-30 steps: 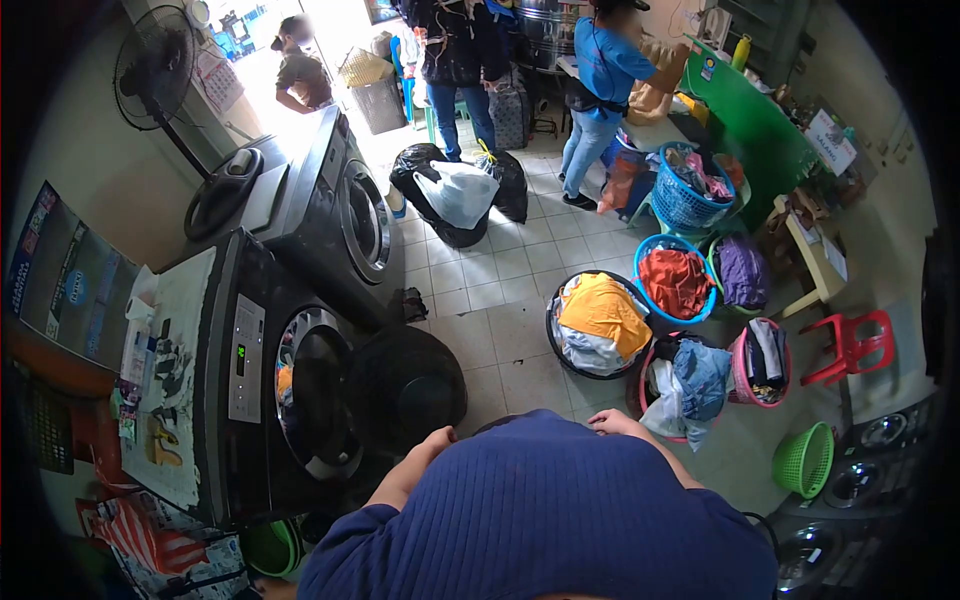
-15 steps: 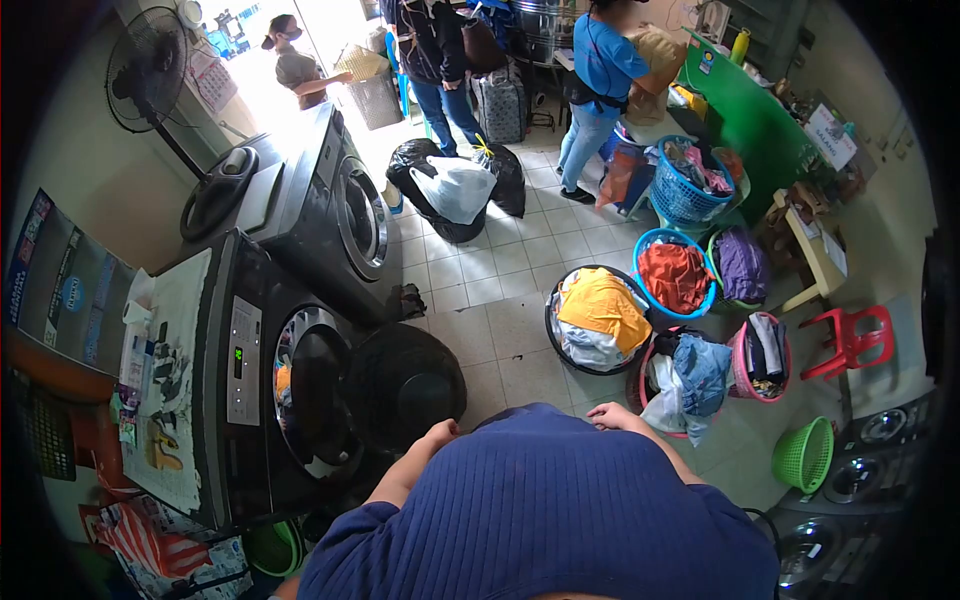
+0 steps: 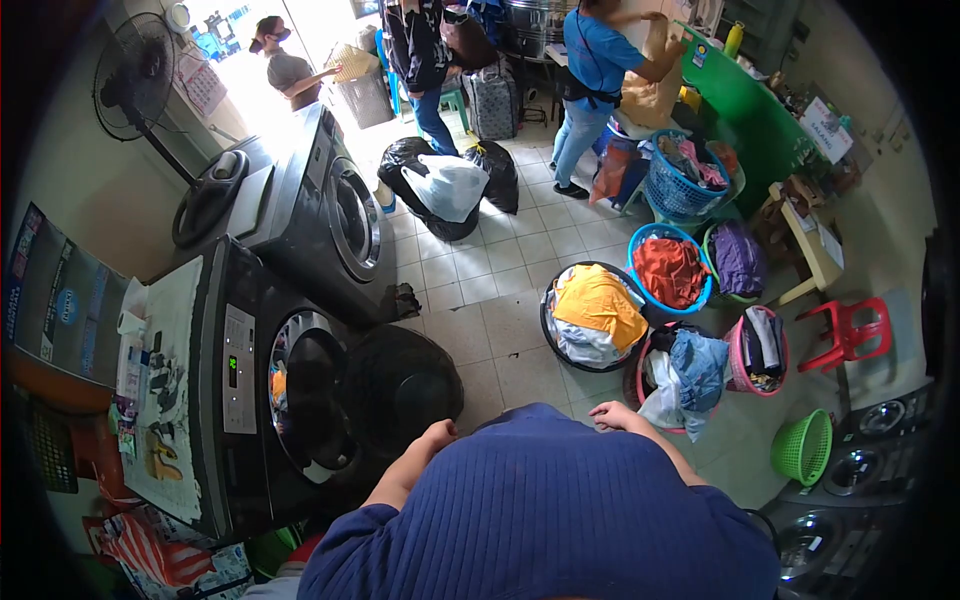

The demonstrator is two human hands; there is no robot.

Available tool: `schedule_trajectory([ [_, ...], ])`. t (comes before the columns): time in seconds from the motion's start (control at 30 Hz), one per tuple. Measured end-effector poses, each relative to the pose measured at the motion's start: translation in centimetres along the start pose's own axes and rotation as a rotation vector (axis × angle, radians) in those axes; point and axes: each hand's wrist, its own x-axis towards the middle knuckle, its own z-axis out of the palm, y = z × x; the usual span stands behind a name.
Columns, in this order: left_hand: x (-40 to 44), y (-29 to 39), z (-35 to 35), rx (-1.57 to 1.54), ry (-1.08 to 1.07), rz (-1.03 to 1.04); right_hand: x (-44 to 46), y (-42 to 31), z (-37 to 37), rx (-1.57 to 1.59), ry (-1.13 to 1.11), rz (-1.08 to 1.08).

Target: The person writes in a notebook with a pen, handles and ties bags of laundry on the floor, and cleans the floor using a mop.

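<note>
Head view: the left hand (image 3: 437,434) and the right hand (image 3: 612,414) are apart, fingers bent, at either side of a dark blue ribbed shirt (image 3: 540,500); whether they grip anything cannot be told. Just beside the left is a round black plastic tub (image 3: 403,380), before a black front-loading machine (image 3: 240,375). Near the right stands a round black basket (image 3: 550,340) heaped with orange and white laundry (image 3: 600,305).

White sign (image 3: 824,130), washer display (image 3: 233,372), both unreadable
</note>
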Motion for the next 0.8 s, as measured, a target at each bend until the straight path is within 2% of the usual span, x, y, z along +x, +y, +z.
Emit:
schedule_trajectory([
  [0.43,2.2,-0.4,0.5,-0.005,-0.018,0.016,-1.4,-2.3,0.5,0.005,0.001,-0.004],
  [0.8,-0.4,1.0,0.4,-0.103,-0.022,-0.036,-0.9,-1.1,-0.4,-0.047,0.004,0.013],
])
